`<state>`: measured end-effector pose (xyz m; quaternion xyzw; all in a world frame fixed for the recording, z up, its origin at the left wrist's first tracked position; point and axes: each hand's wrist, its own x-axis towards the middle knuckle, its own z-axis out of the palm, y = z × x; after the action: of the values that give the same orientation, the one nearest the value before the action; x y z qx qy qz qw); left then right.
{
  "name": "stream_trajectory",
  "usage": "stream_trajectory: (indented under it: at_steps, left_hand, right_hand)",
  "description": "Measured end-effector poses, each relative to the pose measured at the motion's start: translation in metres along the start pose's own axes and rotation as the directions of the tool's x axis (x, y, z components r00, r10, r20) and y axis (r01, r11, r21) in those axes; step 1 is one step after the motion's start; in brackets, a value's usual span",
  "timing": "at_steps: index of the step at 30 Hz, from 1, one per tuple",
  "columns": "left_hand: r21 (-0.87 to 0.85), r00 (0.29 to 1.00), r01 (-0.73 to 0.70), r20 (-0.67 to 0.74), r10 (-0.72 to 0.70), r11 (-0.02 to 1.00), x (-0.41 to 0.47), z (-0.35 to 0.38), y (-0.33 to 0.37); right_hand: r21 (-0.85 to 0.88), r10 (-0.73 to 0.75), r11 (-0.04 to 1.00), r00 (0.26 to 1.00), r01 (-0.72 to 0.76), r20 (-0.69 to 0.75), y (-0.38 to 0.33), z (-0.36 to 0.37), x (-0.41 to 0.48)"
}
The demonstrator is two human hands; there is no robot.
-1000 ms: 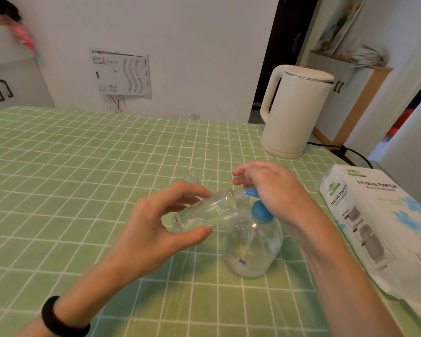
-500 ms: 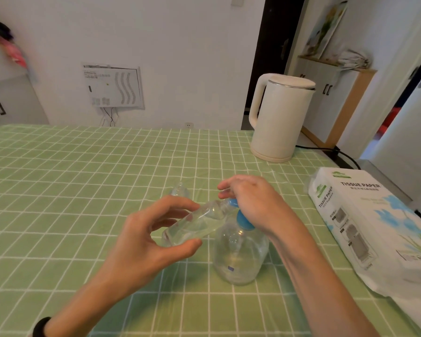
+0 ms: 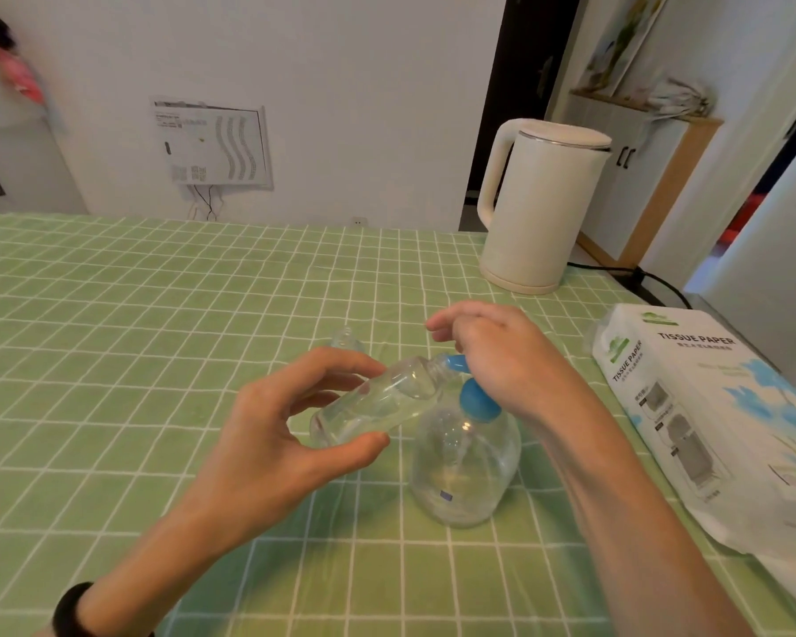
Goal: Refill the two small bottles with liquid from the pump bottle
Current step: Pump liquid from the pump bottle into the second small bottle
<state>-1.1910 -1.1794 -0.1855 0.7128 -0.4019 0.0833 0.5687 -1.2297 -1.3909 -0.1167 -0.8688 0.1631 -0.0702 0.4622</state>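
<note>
A clear round pump bottle [image 3: 463, 471] with a blue pump head [image 3: 478, 401] stands on the green checked tablecloth [image 3: 157, 342]. My right hand [image 3: 511, 360] rests on top of the pump head, fingers curled over it. My left hand [image 3: 276, 434] holds a small clear bottle [image 3: 378, 402] tilted almost flat, its open mouth against the blue spout [image 3: 456, 363]. There is clear liquid inside this small bottle. A second small clear bottle [image 3: 344, 338] stands upright just behind, partly hidden by my left fingers.
A white electric kettle [image 3: 541, 204] stands at the back right, its black cord [image 3: 635, 273] trailing off the table edge. A pack of tissue paper [image 3: 718, 420] lies along the right side. A black band is on my left wrist.
The view has tilted and shifted a little. Both hands and the bottles keep the same pose, the small bottle's mouth staying at the spout.
</note>
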Motion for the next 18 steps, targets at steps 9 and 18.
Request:
stream_trajectory:
  at_steps: [9,18]
  left_hand:
    - [0.023,1.000,-0.013,-0.002,0.013,1.000,0.000,0.000,0.000]
    - [-0.028,0.999,-0.013,-0.033,0.013,1.000,0.002,0.000,-0.001]
  right_hand:
    - [0.121,-0.027,0.992,1.000,0.027,-0.004,0.000,0.002,-0.001]
    - [0.538,-0.086,0.842,0.995,0.044,0.053,0.001,-0.007,-0.007]
